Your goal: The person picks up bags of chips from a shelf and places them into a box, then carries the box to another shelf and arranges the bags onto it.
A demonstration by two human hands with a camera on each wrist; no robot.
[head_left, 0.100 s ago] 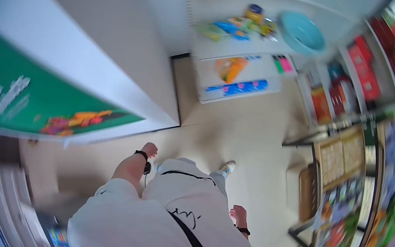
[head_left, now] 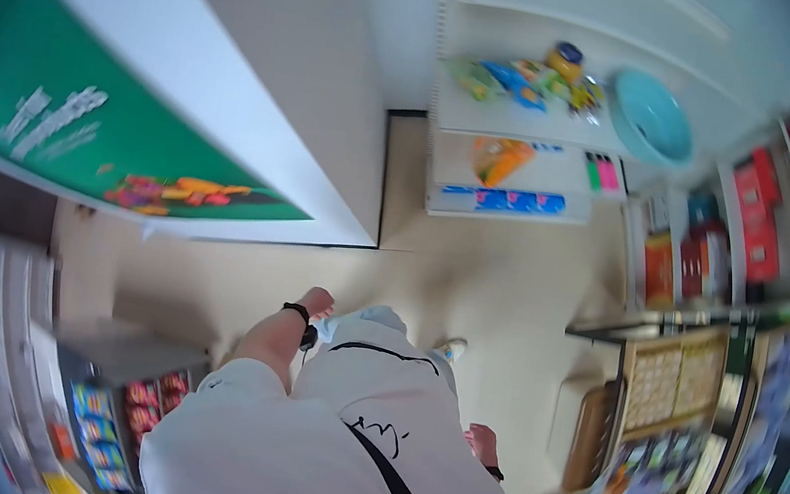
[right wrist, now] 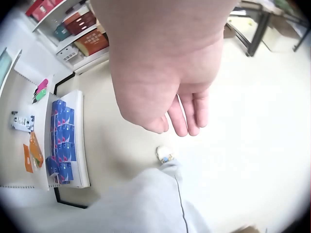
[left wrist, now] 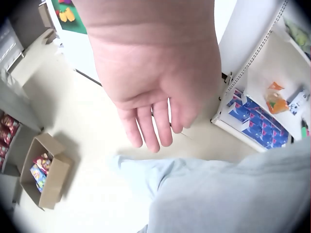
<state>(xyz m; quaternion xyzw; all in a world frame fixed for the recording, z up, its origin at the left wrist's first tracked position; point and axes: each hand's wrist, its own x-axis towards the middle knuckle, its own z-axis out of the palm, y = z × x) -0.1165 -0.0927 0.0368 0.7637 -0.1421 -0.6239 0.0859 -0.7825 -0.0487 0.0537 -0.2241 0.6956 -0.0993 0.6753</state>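
Shelf now farther right, left hand loose

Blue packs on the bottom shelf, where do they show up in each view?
Head: the blue packs sit right of center, above mid-height.
Left wrist: blue packs toward the right edge, around mid-height.
Right wrist: blue packs toward the left edge, a little below mid-height.
Shared landmark: the orange packaging near them.
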